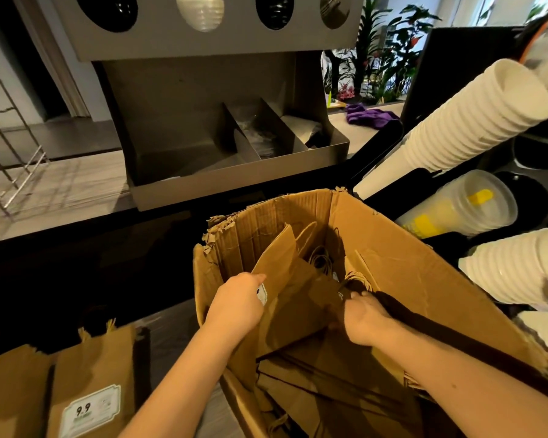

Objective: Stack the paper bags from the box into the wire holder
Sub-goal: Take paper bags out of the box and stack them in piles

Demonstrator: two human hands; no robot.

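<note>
An open torn cardboard box (402,263) stands in front of me, holding several flat brown paper bags (298,298) with twine handles. Both my hands are inside it. My left hand (239,303) grips the left edge of a tilted bundle of bags, next to a white label. My right hand (366,320) holds the bundle's right side near its handles, fingers curled out of sight behind the paper. The wire holder (10,153) stands at the far left on the counter. Two labelled paper bags (86,384) stand at the bottom left.
A steel dispenser unit (222,147) with divided trays sits behind the box. Stacks of white paper cups (475,118) and clear plastic cups (465,207) lie on their sides at the right. A purple cloth (367,116) lies on the far counter.
</note>
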